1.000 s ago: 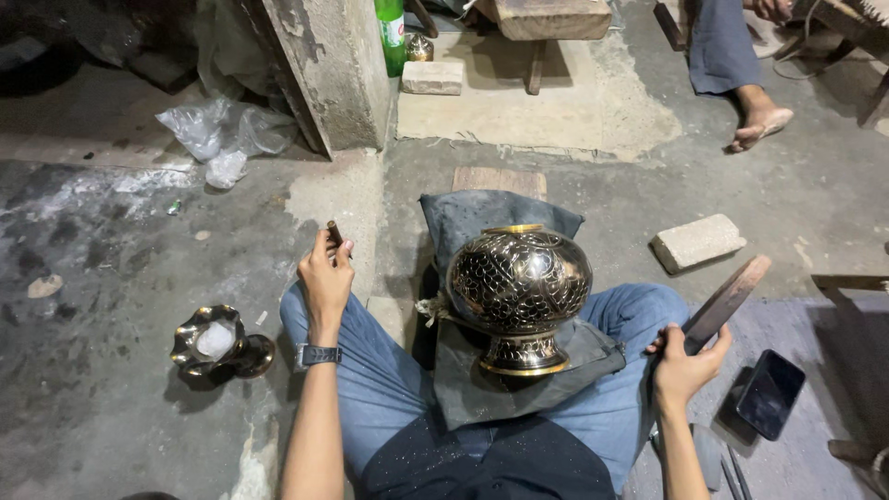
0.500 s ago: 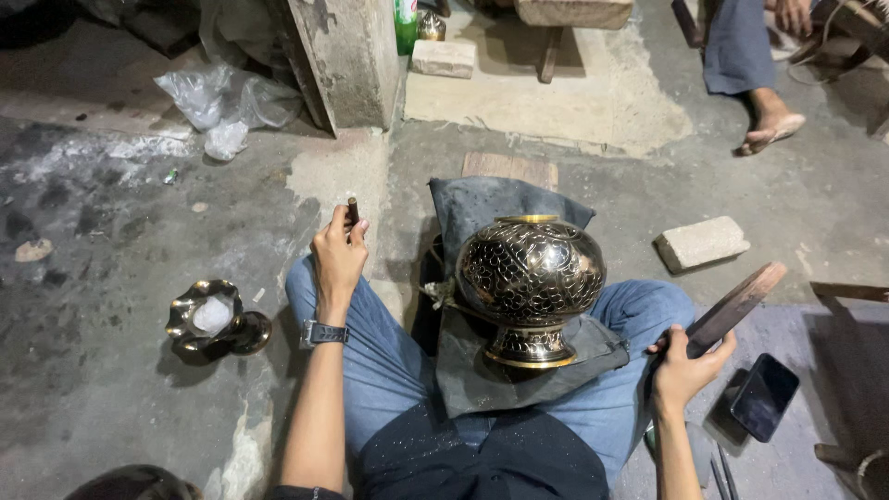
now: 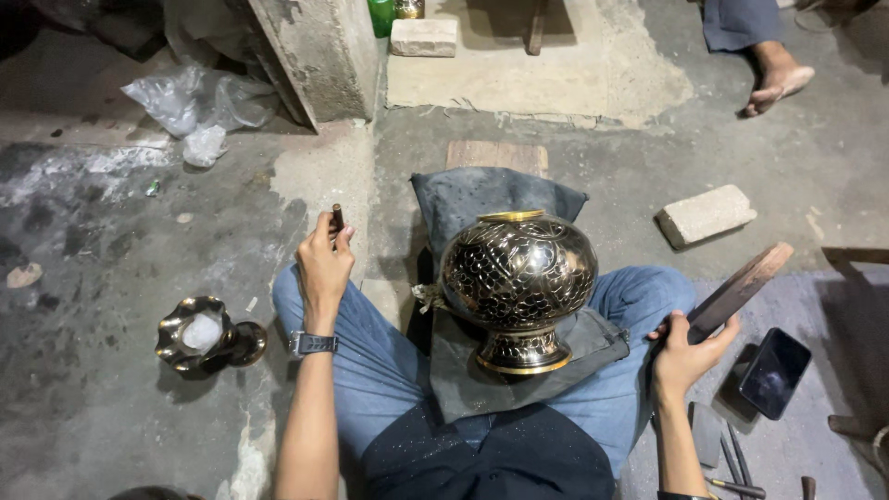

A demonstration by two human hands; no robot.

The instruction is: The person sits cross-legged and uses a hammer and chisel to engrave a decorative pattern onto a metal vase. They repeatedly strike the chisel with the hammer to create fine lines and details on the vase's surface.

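Observation:
A round engraved brass vase (image 3: 519, 278) stands upright on a dark cloth (image 3: 463, 375) in my lap, leaning against a dark cushion (image 3: 482, 199). My left hand (image 3: 324, 264) is raised left of the vase, fingers closed on a short dark metal punch (image 3: 338, 216) that points up. A watch sits on that wrist. My right hand (image 3: 685, 347) is right of the vase and grips a flat wooden mallet block (image 3: 741, 287) angled up to the right. Neither hand touches the vase.
A small fluted brass bowl (image 3: 204, 335) lies on the floor at left. A stone block (image 3: 706, 215), a phone (image 3: 774, 372) and several thin tools (image 3: 732, 463) are at right. A concrete pillar (image 3: 315, 51), plastic bags (image 3: 199, 102) and another person's bare foot (image 3: 778, 83) are farther off.
My left hand with the punch has lifted slightly and shifted. The view has tilted down a little. The vase and my right hand stay much the same.

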